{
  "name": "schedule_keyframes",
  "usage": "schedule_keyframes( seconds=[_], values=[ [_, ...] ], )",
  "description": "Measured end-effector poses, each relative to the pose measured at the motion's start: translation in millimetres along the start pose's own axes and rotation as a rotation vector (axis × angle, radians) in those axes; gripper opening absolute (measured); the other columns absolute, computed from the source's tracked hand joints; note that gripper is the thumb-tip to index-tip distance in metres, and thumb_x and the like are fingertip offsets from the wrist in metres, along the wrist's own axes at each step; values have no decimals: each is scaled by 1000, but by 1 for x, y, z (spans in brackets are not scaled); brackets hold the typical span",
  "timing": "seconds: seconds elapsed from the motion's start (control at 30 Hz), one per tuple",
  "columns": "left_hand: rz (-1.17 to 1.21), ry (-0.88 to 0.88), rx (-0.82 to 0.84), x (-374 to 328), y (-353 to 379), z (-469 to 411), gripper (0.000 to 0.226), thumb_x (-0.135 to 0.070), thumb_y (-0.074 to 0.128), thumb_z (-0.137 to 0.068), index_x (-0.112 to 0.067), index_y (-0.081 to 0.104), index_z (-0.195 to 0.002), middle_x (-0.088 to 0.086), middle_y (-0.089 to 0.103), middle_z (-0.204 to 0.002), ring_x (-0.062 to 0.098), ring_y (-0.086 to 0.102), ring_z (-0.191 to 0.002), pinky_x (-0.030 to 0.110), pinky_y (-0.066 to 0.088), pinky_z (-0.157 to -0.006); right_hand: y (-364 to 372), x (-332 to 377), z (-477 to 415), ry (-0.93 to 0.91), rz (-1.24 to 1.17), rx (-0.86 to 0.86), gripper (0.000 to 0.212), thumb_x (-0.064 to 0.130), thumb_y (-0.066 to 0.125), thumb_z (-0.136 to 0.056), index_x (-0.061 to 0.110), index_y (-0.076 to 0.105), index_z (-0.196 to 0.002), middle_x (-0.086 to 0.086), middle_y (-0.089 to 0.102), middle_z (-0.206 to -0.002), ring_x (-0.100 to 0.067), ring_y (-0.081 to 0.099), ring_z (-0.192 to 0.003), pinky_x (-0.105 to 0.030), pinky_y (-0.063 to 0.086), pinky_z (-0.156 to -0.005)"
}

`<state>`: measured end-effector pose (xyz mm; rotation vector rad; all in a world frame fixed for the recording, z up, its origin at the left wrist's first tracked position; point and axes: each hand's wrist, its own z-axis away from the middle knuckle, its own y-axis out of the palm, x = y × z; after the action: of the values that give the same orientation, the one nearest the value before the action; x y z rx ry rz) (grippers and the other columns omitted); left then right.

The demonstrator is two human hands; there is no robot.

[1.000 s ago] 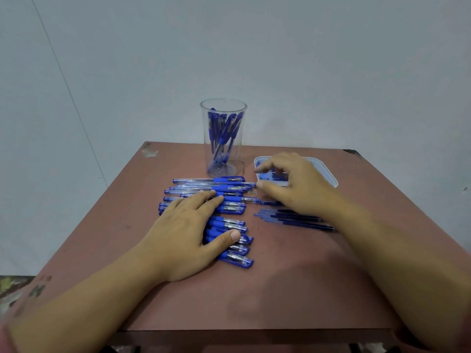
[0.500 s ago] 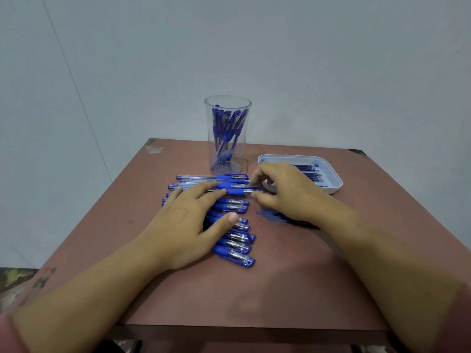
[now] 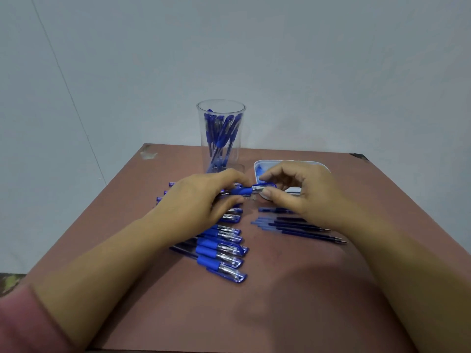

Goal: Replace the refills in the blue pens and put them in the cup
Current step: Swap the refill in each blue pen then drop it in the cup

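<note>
— What is closest to us?
— A pink sleeve, at the near left corner, on the left arm. Both arms reach out over a red-brown table.

— What lies on the table?
— On the near left is a row of blue pens. They lie flat, side by side, touching each other. Their clear ends point right. The row runs toward the far side and goes under the left hand.

— And on the right?
— Some thin dark blue refills lie flat there. They are near the row but a little apart from it. The right arm covers part of them.

— Where are the hands?
— They meet in the middle, a bit farther back. Between them they hold one pen, over the far end of the row. It lies sideways, from left to right.

— How does the left hand hold it?
— The left hand has its fingers curled round the left part of the pen, by the blue grip.

— And the right hand?
— The right hand pinches the right end of the pen with its thumb and a finger.

— What is behind the hands?
— A white tray sits just behind the right hand, which hides most of it. Something blue is in its left corner, but it is too blurry to tell what.

— Where is the cup?
— The clear cup stands upright behind the left hand, just left of the tray. More pens stand inside it, leaning this way and that.

— And at the very back?
— A plain pale wall.
</note>
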<state>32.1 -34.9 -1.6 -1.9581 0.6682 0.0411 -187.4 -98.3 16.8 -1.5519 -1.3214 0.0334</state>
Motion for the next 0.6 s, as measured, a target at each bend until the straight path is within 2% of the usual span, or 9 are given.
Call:
schedule_keyframes(
  seconds=[0.1,0.2,0.3,0.37,0.5,0.6],
  values=[
    [47,5,-6,4,4,4,24,-34,62,-92,-40,58,-115,-34,51,-72,-1,55,-69,13,42,-63,1,-3,-1,9,7,14,24,27,72,-84,49,62,-86,20,68,-88,-6,65,-79,-13,49,-73],
    [84,-9,7,8,5,4,24,-37,65,-89,-42,61,-112,-38,55,-75,2,54,-62,11,39,-60,5,-6,-1,45,-23,58,13,33,72,-82,43,67,-89,15,69,-81,-5,64,-76,-12,48,-70],
    [119,-17,0,10,6,5,21,-40,67,-87,-42,63,-108,-40,56,-78,12,52,-55,14,39,-55,9,-5,0,59,-42,84,22,43,70,-75,34,72,-96,7,70,-81,-7,63,-75,-16,51,-70],
    [129,-21,4,10,5,5,20,-39,65,-89,-42,63,-108,-40,56,-77,14,53,-55,17,41,-56,11,-5,1,57,-59,78,20,38,72,-77,33,72,-97,6,71,-82,-6,64,-75,-15,51,-70],
    [127,-38,10,9,3,5,20,-39,59,-91,-45,60,-110,-33,58,-75,8,55,-62,14,39,-57,13,-3,2,56,-97,26,16,29,74,-80,38,71,-92,9,71,-79,1,65,-71,-8,45,-66],
    [143,-46,24,8,1,6,20,-32,58,-93,-42,61,-111,-38,55,-68,-9,54,-62,7,36,-58,14,0,2,57,-81,11,16,27,73,-81,37,70,-92,11,72,-83,4,65,-74,-4,44,-66]
  ],
)
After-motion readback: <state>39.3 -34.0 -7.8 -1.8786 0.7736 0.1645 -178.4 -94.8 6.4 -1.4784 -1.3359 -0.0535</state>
